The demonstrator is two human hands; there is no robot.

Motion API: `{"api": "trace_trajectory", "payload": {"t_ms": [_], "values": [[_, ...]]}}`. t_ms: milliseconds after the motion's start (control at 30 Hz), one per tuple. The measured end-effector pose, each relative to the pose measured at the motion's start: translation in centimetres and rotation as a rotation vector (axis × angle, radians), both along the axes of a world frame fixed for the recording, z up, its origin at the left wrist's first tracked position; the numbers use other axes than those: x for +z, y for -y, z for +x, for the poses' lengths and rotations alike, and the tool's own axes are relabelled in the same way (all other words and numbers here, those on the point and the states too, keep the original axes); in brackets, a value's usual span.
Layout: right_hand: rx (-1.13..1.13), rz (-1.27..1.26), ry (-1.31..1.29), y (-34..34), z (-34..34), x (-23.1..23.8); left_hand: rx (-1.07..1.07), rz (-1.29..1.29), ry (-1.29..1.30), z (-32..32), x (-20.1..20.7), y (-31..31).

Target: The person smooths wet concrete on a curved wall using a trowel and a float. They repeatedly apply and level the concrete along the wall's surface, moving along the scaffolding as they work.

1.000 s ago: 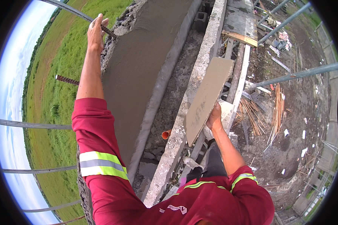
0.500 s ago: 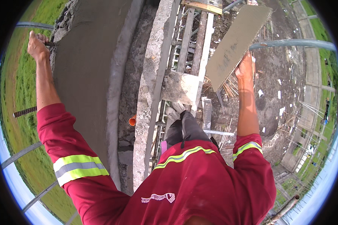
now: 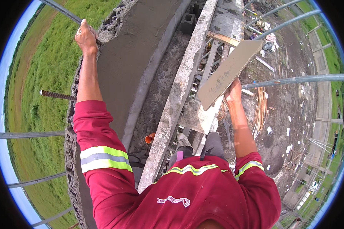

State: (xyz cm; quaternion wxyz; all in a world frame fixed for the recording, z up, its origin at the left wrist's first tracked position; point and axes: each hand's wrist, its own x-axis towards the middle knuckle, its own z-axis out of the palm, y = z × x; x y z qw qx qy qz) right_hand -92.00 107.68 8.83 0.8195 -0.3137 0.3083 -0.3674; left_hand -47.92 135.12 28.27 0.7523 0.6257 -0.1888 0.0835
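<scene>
At the outer rough edge of the wall, my left hand (image 3: pixel 86 37) is closed at the spot where a rebar stub showed half a second ago; the fingers now hide the stub. My right hand (image 3: pixel 234 91) grips a long rectangular plastering float (image 3: pixel 230 74) from behind. Its flat face, coated in grey mortar, is turned up toward me, and it tilts from lower left to upper right. Smooth wet mortar (image 3: pixel 135 53) covers the wall's broad top on my left. Another rebar (image 3: pixel 57 94) pokes out of the wall's outer side, below my left hand.
A narrow concrete ledge (image 3: pixel 179 99) runs between the wall and the planks (image 3: pixel 209 65) under me. An orange pipe end (image 3: pixel 150 138) sticks up in the gap. Metal poles (image 3: pixel 294 81) cross on the right above debris-strewn ground far below. Grass (image 3: pixel 30 95) lies far down on the left.
The view has shifted along the wall, and more planking shows ahead. My feet have changed position in a step. The float has come closer in front of me, still in my right hand.
</scene>
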Motion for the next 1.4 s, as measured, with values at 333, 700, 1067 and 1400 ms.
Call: {"api": "trace_trajectory", "payload": {"t_ms": [333,700,1067,1400], "values": [[0.256,0.178,-0.118,-3.7,22.5,-8.0,0.045,-0.046,-0.031,-1.3,0.6,0.4],[0.198,-0.099,-0.377,0.2,42.9,-20.4,0.126,0.039,-0.056,-2.2,1.4,1.5],[0.186,-0.083,-0.32,-0.7,46.3,-19.4,0.078,0.085,-0.012,-1.7,1.0,0.8],[0.163,-0.372,-0.213,-6.0,44.4,-11.4,0.059,0.056,-0.008,-1.7,1.1,0.9]]}}
